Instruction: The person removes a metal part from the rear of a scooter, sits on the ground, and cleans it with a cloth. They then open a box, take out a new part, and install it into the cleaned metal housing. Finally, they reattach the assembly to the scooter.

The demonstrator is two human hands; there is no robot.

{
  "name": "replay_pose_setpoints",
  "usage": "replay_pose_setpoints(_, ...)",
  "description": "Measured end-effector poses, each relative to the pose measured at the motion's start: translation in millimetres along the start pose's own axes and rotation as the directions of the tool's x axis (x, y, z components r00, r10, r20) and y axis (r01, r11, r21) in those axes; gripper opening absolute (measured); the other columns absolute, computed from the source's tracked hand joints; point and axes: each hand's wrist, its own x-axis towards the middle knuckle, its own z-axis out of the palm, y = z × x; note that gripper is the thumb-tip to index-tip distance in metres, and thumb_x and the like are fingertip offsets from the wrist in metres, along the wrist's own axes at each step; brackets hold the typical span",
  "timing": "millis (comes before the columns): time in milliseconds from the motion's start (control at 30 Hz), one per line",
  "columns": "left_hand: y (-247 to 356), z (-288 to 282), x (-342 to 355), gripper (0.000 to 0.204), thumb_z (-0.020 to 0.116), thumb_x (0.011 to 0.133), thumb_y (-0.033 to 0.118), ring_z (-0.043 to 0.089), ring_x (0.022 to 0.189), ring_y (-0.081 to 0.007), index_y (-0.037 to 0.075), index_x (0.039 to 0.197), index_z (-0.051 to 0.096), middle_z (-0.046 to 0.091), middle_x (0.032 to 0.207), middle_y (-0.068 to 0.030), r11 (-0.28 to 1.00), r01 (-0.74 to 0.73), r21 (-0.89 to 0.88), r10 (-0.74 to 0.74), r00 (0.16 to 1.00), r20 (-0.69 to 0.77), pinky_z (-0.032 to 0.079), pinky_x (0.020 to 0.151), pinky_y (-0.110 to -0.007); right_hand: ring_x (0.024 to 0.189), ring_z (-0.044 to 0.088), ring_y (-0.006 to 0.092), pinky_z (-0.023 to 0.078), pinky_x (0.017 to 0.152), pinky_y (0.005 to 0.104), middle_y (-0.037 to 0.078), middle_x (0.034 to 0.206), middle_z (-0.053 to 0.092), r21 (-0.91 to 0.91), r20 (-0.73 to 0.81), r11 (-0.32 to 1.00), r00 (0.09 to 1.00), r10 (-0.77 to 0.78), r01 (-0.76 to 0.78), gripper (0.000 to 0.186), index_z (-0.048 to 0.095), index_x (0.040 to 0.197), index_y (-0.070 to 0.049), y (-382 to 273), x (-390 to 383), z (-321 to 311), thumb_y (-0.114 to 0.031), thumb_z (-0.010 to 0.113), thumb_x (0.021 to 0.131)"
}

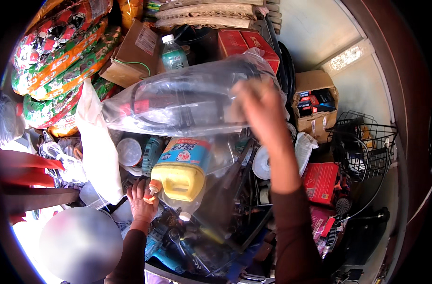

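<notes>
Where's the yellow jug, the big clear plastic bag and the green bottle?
Yellow jug (171, 174): head view, its yellow body.
Big clear plastic bag (180, 102): head view, its middle.
Green bottle (173, 57): head view, its side.

A clear plastic bag is overlapped by the right hand, a yellow jug flanked by the left hand.

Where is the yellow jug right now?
In the head view, the yellow jug is slightly left of centre, right of the left hand and just below the clear plastic bag.
</notes>
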Motion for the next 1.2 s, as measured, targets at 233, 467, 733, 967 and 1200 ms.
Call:
replay_pose_setpoints(233, 7, 4, 4, 0.060, 0.060, 0.073, 0.032, 0.030, 0.130, -0.0308, 0.007, 0.126, 0.050, 0.040, 0.133, -0.0119, 0.999, -0.035, 0.032, 0.034, 0.999, 0.042, 0.017, 0.110, -0.052, 0.100, 0.062, 0.0348, 0.049, 0.086, 0.0407, 0.019, 0.103, 0.066, -0.880, -0.107, 0.473, 0.990, -0.094, -0.050, 0.030, 0.066, 0.103, -0.005, 64, 209, -62, -0.026, 0.056, 0.083)
replay_pose_setpoints(467, 8, 0, 5, 0.056, 0.061, 0.072, 0.031, 0.033, 0.128, -0.0316, 0.009, 0.124, 0.052, 0.042, 0.131, -0.0121, 0.999, -0.044, 0.030, 0.043, 0.999, 0.021, 0.020, 0.108, -0.053, 0.097, 0.063, 0.0260, 0.048, 0.085, 0.0366, 0.017, 0.109, 0.066, -0.770, -0.045, 0.608, 0.967, 0.250, -0.193, 0.051, 0.066, 0.107, -0.001, 93, 283, -65, -0.035, 0.074, 0.070)
replay_pose_setpoints(733, 5, 1, 5, 0.049, 0.053, 0.075, 0.030, 0.035, 0.126, -0.0337, 0.004, 0.118, 0.053, 0.043, 0.129, -0.0150, 0.999, -0.044, 0.007, 0.044, 0.999, -0.004, 0.022, 0.106, -0.054, 0.052, 0.043, 0.0097, 0.035, 0.044, 0.0267, -0.004, 0.063, 0.051, 0.200, 0.256, 0.843, 0.857, 0.448, -0.500, 0.010, 0.055, 0.079, -0.015, 111, 282, -95, -0.022, 0.056, 0.087)
replay_pose_setpoints(967, 1, -2, 3, 0.050, 0.053, 0.074, 0.029, 0.034, 0.126, -0.0332, 0.007, 0.118, 0.053, 0.043, 0.129, -0.0137, 0.999, -0.026, 0.025, 0.026, 1.000, 0.007, 0.022, 0.106, -0.054, 0.080, 0.065, 0.0249, 0.054, 0.071, 0.0381, 0.012, 0.100, 0.064, 0.060, 0.111, 0.958, 0.955, 0.274, -0.282, 0.029, 0.059, 0.112, -0.001, 94, 267, -58, -0.012, 0.057, 0.085)
replay_pose_setpoints(1200, 6, 5, 5, 0.061, 0.064, 0.070, 0.032, 0.033, 0.128, -0.0306, 0.014, 0.126, 0.050, 0.042, 0.129, -0.0099, 0.994, -0.044, 0.100, 0.040, 0.998, 0.045, 0.020, 0.108, -0.052, 0.112, 0.052, 0.0187, 0.045, 0.090, 0.0330, 0.009, 0.123, 0.057, -0.384, 0.250, 0.907, 0.926, 0.282, -0.172, 0.051, 0.054, 0.128, -0.005, 113, 282, -80, -0.025, 0.067, 0.083)
